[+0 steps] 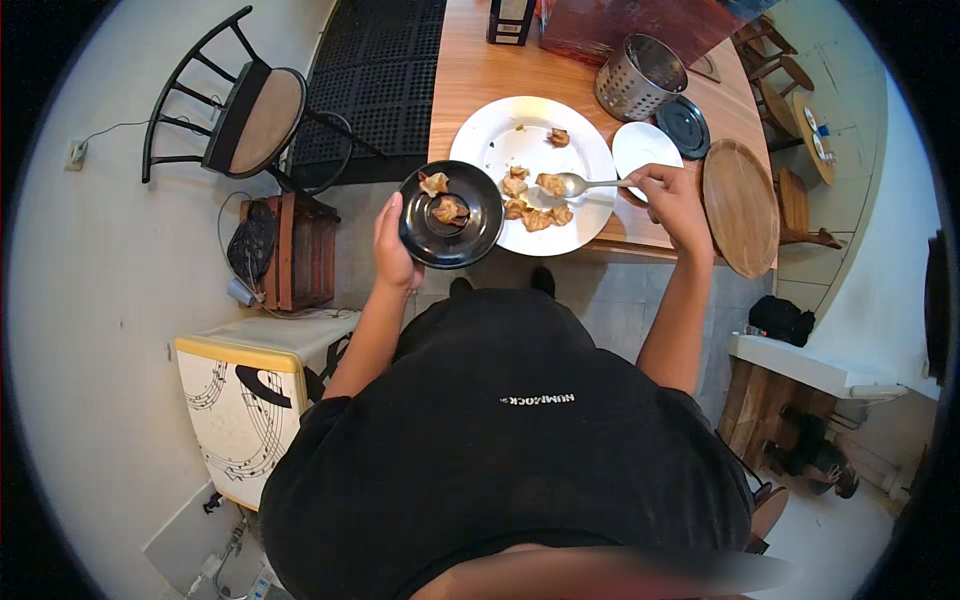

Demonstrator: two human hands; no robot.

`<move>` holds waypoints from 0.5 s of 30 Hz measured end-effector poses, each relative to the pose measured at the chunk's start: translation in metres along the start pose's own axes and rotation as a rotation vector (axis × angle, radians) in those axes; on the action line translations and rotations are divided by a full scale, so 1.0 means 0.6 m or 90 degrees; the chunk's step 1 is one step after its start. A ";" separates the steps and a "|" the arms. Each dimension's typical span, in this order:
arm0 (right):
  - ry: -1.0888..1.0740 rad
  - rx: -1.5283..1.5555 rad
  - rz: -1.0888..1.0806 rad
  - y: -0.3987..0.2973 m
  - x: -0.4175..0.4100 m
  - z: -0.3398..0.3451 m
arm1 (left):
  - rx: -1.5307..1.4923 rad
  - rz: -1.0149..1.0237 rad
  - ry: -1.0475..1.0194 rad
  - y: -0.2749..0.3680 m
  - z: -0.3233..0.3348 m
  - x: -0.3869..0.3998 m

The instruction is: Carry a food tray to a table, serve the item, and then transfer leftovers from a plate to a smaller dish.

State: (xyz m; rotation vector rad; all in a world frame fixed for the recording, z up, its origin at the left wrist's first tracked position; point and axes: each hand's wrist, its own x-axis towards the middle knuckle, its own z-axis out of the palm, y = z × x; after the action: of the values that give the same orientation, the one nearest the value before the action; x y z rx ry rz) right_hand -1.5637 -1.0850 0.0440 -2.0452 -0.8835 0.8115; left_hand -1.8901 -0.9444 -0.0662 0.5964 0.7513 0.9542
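My left hand (395, 247) grips a small black saucer (471, 251) by its left edge. Two browned, folded pieces that look like fried dumplings (450, 211) lie on that saucer, which overlaps the lower left rim of a large white plate (592, 146). Between the fingers of my right hand (671, 199) is the handle of a metal spoon (592, 184). Its bowl carries one fried piece (551, 184) above the plate. Several more pieces (536, 219) cluster at the plate's near side, and a single one (559, 137) sits farther back among crumbs.
Right of the plate are a small white dish (645, 146), a dark round lid (684, 127) and a perforated metal holder (645, 79). An oval wooden tray (741, 206) lies at the right edge of the wooden table (469, 82). A black chair (262, 124) stands left. Another person (817, 454) is far right.
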 end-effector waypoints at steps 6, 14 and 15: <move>-0.014 -0.073 -0.085 -0.055 -0.028 0.022 | 0.000 0.001 -0.051 -0.002 0.032 0.004; -0.001 -0.092 -0.227 -0.095 -0.049 0.074 | -0.019 -0.009 -0.064 -0.027 0.064 -0.003; -0.010 -0.110 -0.253 -0.098 -0.051 0.075 | -0.023 -0.004 -0.058 -0.031 0.067 -0.003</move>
State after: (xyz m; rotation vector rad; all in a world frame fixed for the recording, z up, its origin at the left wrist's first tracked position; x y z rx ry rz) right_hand -1.6339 -1.0636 0.0767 -1.9151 -1.3552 0.5466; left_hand -1.8502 -0.9596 -0.0548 0.6016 0.6523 0.9269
